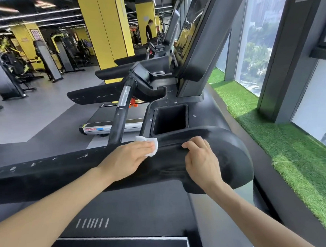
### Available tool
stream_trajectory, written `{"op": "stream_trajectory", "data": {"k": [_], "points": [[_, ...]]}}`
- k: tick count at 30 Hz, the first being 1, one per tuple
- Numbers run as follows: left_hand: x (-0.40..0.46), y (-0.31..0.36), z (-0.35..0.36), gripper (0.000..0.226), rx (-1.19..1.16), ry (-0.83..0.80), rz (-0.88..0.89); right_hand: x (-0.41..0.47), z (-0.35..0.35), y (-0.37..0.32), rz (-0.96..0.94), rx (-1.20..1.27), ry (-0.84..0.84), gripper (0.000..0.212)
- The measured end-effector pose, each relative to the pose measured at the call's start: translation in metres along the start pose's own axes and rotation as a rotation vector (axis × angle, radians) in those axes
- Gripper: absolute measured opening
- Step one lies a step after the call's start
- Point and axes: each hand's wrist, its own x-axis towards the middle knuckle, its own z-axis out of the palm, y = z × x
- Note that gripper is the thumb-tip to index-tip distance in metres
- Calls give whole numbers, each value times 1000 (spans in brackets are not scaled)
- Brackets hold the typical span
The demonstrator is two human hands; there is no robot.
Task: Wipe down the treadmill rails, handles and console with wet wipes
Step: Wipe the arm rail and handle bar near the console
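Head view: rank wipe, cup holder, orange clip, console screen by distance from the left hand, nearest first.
From the left hand:
1. Wipe, under its fingers on the rail.
2. Cup holder, just beyond, up and right.
3. Orange clip, farther ahead, beside the upright handle.
4. Console screen, farthest, high up and right.

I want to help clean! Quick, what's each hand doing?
Left hand: flat, pressing the wet wipe on the rail.
Right hand: fingers curled over the rail, no wipe.
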Motion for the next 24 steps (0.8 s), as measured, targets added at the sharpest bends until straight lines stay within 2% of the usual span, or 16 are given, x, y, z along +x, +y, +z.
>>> {"op": "stream_trajectory", "data": {"k": [7, 15, 20, 22, 24], "points": [[46, 34, 16, 18, -52, -20, 31, -1, 5, -9, -20, 12, -8, 28], [-29, -13, -10, 38, -7, 79, -158, -3, 20, -20, -94, 3, 27, 26], [5, 11, -7, 27, 20, 19, -108, -2, 26, -28, -127, 15, 32, 26], [18, 19, -3, 16, 7, 3, -101, -2, 28, -31, -142, 13, 21, 27], [9, 15, -2, 17, -5, 9, -126, -1, 28, -32, -147, 7, 20, 27]]}}
